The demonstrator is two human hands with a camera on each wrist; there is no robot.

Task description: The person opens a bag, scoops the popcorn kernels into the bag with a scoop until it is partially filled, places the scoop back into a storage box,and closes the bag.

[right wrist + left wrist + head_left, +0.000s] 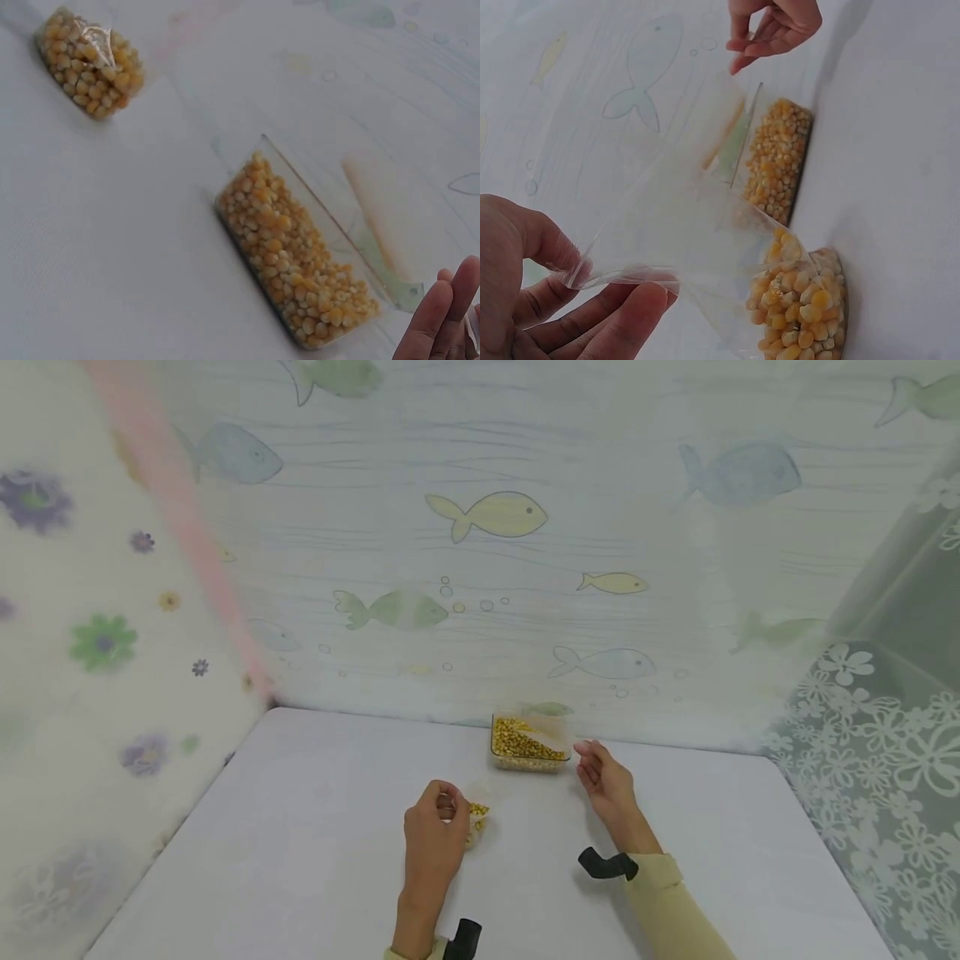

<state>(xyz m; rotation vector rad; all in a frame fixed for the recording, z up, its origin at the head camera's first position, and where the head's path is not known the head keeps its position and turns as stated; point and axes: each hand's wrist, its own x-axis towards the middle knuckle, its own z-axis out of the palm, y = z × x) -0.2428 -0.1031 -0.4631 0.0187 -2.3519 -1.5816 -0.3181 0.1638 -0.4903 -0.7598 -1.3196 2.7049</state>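
Observation:
My left hand pinches the top edge of a clear plastic bag between thumb and fingers. Yellow corn kernels fill the bag's lower part, which stands on the table. Ahead and to the right is a rectangular glass container heaped with more corn. My right hand is at the container's right end, fingers bent together. From its fingertips a pale, translucent scoop-like piece reaches over the container's far side; its grip is partly hidden.
The white-covered table meets a wall hanging with drawn fish just behind the container. A flowered cloth hangs at the left, and a lace curtain at the right.

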